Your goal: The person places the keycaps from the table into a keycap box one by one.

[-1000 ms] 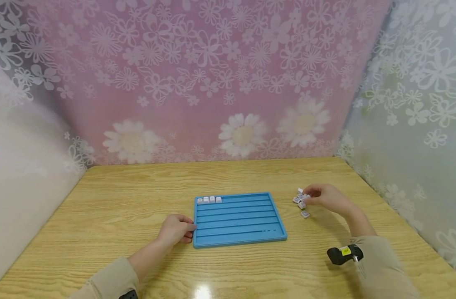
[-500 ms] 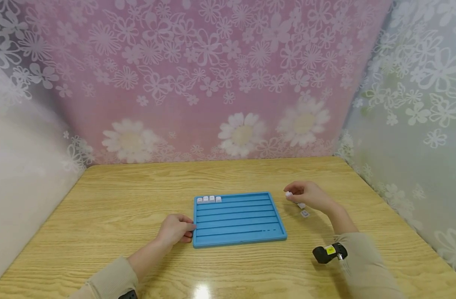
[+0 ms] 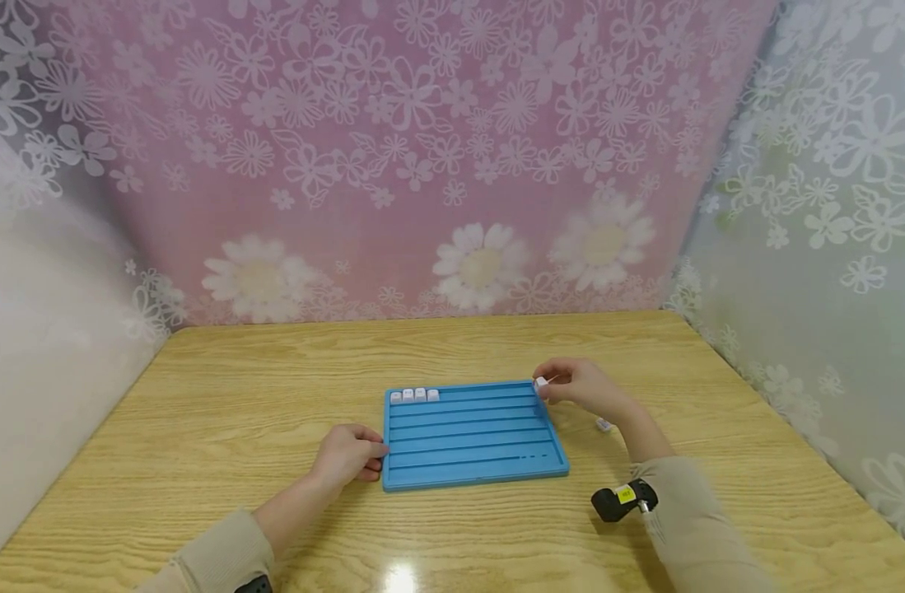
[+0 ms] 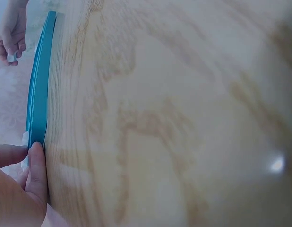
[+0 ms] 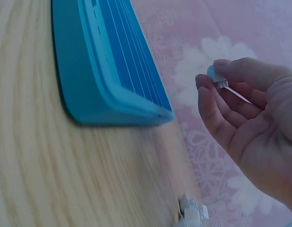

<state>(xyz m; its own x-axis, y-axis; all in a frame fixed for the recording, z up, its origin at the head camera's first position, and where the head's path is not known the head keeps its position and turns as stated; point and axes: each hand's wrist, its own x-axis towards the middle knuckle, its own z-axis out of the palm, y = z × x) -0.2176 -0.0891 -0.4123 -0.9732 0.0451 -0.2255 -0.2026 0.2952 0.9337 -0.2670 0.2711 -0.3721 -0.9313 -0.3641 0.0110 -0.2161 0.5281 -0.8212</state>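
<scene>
A blue tray (image 3: 467,439) with ridged rows lies on the table. Several white keycaps (image 3: 415,396) stand side by side at the left end of its farthest row. My left hand (image 3: 350,453) holds the tray's left edge, thumb on the rim. The left wrist view shows thumb and finger pinching the blue wall (image 4: 38,94). Over the tray's far right corner, my right hand (image 3: 585,387) pinches one white keycap (image 3: 542,383) between thumb and fingertips. In the right wrist view that keycap (image 5: 212,73) is off the tray, its clear underside showing.
To the right of the tray, a loose keycap (image 3: 604,424) shows beside my right forearm, which hides part of that spot. More keycaps (image 5: 192,213) lie at the bottom of the right wrist view. A flowered pink curtain (image 3: 393,206) hangs behind the wooden table (image 3: 274,371).
My right hand took a keycap from the loose pile on the right and carried it left to the tray's far right corner. My left hand stays at the tray's edge.
</scene>
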